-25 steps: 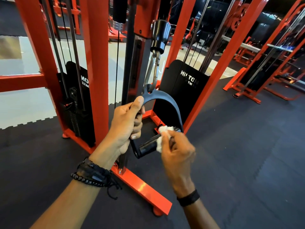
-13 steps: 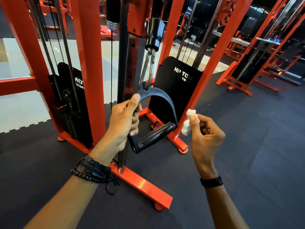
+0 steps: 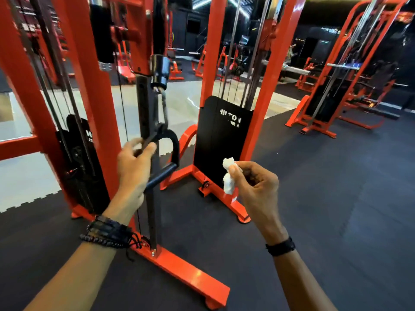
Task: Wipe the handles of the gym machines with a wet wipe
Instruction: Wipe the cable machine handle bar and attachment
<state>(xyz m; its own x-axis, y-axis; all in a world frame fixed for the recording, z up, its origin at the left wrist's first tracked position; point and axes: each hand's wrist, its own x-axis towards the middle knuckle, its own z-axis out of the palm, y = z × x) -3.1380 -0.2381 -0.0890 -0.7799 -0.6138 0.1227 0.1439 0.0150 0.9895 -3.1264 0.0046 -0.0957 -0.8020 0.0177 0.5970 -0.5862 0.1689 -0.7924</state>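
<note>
The black handle (image 3: 165,158) is hanging from a metal clip (image 3: 163,106) under the pulley (image 3: 160,71) of the orange cable machine (image 3: 94,90), its curved strap arching over a dark grip bar that is slanting down toward 7 o'clock. The left hand (image 3: 132,169) is sitting at 9 o'clock of the handle, with its thumb and fingers pinching the strap's upper left end; motion blur is hiding exactly how the fingers are lying there. The wet wipe (image 3: 228,176), white and crumpled, is sitting at 3 o'clock of the handle, apart from it, and is sticking up and down out of the right hand (image 3: 256,187), whose thumb and curled fingers are pinching it. Dark bracelets (image 3: 107,234) are circling the left wrist and a black band (image 3: 280,246) is circling the right one. Behind the wipe, at 12 o'clock, a black panel (image 3: 222,140) with white lettering is standing between orange posts. The dark rubber floor (image 3: 325,209) is spreading under everything, giving way to paler flooring (image 3: 20,176) at 9 o'clock, and more orange frames (image 3: 332,90) are standing at 2 o'clock, well apart from the hands.
</note>
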